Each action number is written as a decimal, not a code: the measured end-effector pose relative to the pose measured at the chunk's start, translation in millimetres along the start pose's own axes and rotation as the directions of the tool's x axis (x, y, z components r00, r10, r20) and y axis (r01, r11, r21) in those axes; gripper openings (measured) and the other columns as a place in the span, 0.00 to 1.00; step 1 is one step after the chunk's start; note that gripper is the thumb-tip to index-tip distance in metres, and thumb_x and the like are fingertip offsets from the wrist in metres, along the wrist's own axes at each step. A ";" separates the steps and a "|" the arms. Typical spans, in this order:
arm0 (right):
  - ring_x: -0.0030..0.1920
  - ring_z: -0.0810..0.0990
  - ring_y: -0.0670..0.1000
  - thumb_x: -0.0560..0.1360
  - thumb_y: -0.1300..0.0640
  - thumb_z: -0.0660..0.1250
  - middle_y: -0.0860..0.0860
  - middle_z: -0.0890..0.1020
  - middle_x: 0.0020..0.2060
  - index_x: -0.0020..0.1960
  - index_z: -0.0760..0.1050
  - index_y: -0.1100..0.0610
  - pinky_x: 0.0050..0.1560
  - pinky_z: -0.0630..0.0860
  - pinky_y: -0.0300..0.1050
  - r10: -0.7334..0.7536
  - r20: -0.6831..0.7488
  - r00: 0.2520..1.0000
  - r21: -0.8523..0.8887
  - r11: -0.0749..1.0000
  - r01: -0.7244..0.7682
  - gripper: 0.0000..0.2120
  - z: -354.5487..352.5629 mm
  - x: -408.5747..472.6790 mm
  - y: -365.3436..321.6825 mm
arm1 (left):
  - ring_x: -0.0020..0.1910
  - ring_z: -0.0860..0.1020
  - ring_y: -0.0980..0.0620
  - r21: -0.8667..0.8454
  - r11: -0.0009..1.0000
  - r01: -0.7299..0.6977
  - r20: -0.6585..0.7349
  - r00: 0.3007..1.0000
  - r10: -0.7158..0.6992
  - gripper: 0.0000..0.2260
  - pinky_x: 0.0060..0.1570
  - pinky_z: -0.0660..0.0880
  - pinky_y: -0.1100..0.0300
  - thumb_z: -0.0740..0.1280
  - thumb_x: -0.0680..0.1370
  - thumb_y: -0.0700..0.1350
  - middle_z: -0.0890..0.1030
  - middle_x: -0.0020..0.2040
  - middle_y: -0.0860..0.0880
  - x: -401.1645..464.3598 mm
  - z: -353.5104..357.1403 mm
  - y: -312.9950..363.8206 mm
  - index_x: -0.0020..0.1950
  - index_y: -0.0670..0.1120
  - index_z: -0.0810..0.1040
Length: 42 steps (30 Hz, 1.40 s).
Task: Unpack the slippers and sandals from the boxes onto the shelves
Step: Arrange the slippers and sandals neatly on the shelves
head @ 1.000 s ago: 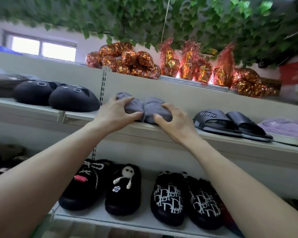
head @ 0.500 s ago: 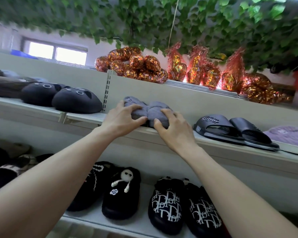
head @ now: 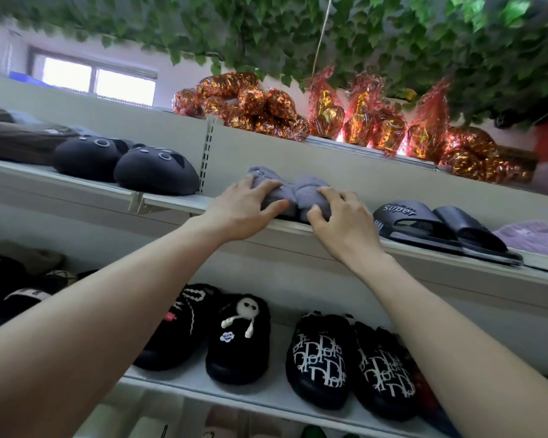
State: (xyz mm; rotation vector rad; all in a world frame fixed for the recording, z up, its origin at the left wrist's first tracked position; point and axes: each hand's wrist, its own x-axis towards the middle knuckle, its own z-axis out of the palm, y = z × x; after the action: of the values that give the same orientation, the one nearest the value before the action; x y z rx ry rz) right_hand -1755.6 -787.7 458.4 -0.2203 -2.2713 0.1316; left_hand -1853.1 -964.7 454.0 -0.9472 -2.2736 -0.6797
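Right now the pair of grey slippers (head: 293, 197) sits side by side at the front edge of the upper shelf (head: 171, 200), toes pointing toward the back panel, and both of my hands are on them. My left hand (head: 241, 213) grips the left slipper, fingers curled over its fuzzy top and the thumb tucked against its near side. My right hand (head: 345, 222) grips the right slipper the same way, fingers bent over the top and the thumb pressed into the front of it. The two slippers touch each other between my hands. Just to their right on the same shelf lie black slide sandals (head: 437, 229) with white lettering on the strap, and beyond those a pale purple slipper (head: 532, 237) at the frame's edge. To the left, past the slotted upright, stand two dark rounded slippers with animal faces (head: 130, 165), and further left more dark footwear that I cannot make out clearly. On the lower shelf (head: 234, 393) below my arms sit black fuzzy slippers (head: 209, 333), one with a small white figure on it, and beside them black slippers with a white letter pattern (head: 348, 358). Along the top of the shelving rest shiny red-gold foil-wrapped bundles (head: 329, 112), with green ivy leaves (head: 361, 30) hanging overhead and a bright window (head: 95, 79) at the upper left.
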 end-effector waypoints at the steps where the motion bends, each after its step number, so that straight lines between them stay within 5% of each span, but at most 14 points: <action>1: 0.63 0.72 0.62 0.77 0.46 0.58 0.59 0.74 0.63 0.70 0.69 0.50 0.62 0.70 0.54 -0.017 -0.030 0.999 -0.049 0.999 0.015 0.23 -0.8 -1.0 -7.6 | 0.69 0.68 0.43 0.012 0.999 -0.041 -0.039 0.998 0.042 0.25 0.67 0.66 0.48 0.54 0.78 0.65 0.67 0.72 0.45 -4.7 -4.4 -3.5 0.72 0.58 0.65; 6: 0.62 0.72 0.60 0.77 0.50 0.59 0.59 0.75 0.63 0.70 0.71 0.51 0.63 0.70 0.54 -0.165 -0.157 0.974 -0.103 0.983 0.150 0.22 10.7 4.4 -81.9 | 0.72 0.63 0.43 0.190 0.974 -0.127 -0.289 0.940 0.179 0.19 0.71 0.60 0.46 0.61 0.80 0.55 0.69 0.72 0.45 -35.2 -60.3 -57.2 0.71 0.53 0.70; 9: 0.62 0.72 0.60 0.78 0.48 0.60 0.58 0.74 0.63 0.71 0.69 0.49 0.62 0.71 0.53 -0.149 -0.109 0.983 0.025 0.988 0.152 0.22 33.6 12.9 -149.4 | 0.73 0.62 0.42 0.233 0.972 -0.032 -0.345 0.932 0.114 0.21 0.72 0.59 0.44 0.65 0.78 0.53 0.68 0.72 0.44 -48.5 -106.9 -124.9 0.70 0.52 0.71; 13: 0.64 0.72 0.59 0.76 0.38 0.63 0.56 0.70 0.65 0.73 0.65 0.46 0.63 0.71 0.54 -0.102 0.037 0.994 0.174 0.980 0.094 0.28 75.1 24.7 -228.6 | 0.71 0.64 0.40 0.206 0.961 0.187 -0.247 0.960 -0.134 0.29 0.69 0.62 0.44 0.68 0.74 0.58 0.67 0.72 0.40 -55.1 -153.3 -220.4 0.73 0.51 0.66; 18: 0.66 0.72 0.59 0.69 0.31 0.67 0.54 0.65 0.67 0.74 0.61 0.44 0.68 0.69 0.51 0.017 0.156 0.988 0.258 0.964 -0.057 0.39 108.8 43.3 -278.2 | 0.69 0.69 0.41 0.039 0.968 0.246 -0.037 0.969 -0.245 0.37 0.67 0.67 0.46 0.68 0.70 0.65 0.67 0.71 0.43 -45.7 -155.8 -273.9 0.75 0.55 0.61; 33: 0.64 0.72 0.62 0.70 0.37 0.66 0.55 0.66 0.65 0.72 0.62 0.46 0.63 0.69 0.52 0.175 -0.021 0.984 0.127 0.977 -0.171 0.34 118.2 34.9 -283.1 | 0.61 0.75 0.38 -0.067 0.972 0.227 -0.099 0.967 -0.233 0.37 0.59 0.71 0.48 0.66 0.65 0.70 0.72 0.66 0.44 -34.0 -120.2 -258.8 0.71 0.62 0.61; 42: 0.68 0.69 0.62 0.74 0.37 0.65 0.56 0.64 0.68 0.76 0.58 0.49 0.67 0.66 0.53 0.086 0.075 0.993 0.114 0.989 -0.095 0.36 110.6 38.8 -252.3 | 0.59 0.75 0.35 -0.015 0.967 0.256 -0.100 0.961 -0.256 0.35 0.58 0.72 0.47 0.64 0.69 0.70 0.69 0.67 0.43 -33.8 -109.1 -237.4 0.72 0.60 0.58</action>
State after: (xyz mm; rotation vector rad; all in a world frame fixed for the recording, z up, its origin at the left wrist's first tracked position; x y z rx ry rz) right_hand -1893.5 -1029.4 457.5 -0.2603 -2.3145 0.3246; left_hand -1978.0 -1196.7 453.7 -0.6082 -2.3264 -0.8196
